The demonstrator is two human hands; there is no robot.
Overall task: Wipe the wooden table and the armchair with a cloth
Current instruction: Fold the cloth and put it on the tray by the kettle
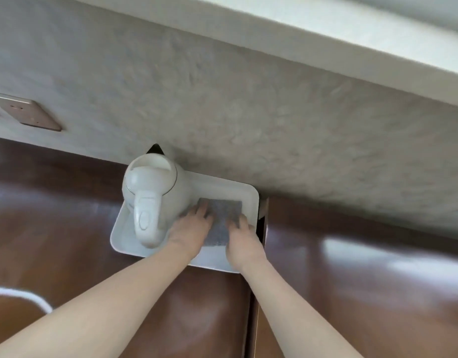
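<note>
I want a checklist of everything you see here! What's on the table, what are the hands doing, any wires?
Surface: glossy brown wooden table, with a dark gap running between two sections.
Job's things: grey cloth lying flat in the white tray, right of the kettle.
Clutter: white electric kettle standing on the tray's left side, handle toward the camera.
Grip: left hand rests on the cloth's left edge; right hand on its right edge. Whether either is pinching it cannot be told.
Cables: a white cable curves across the table at lower left.
Surroundings: textured pale wall, a wall socket plate at left, a white ledge above.
</note>
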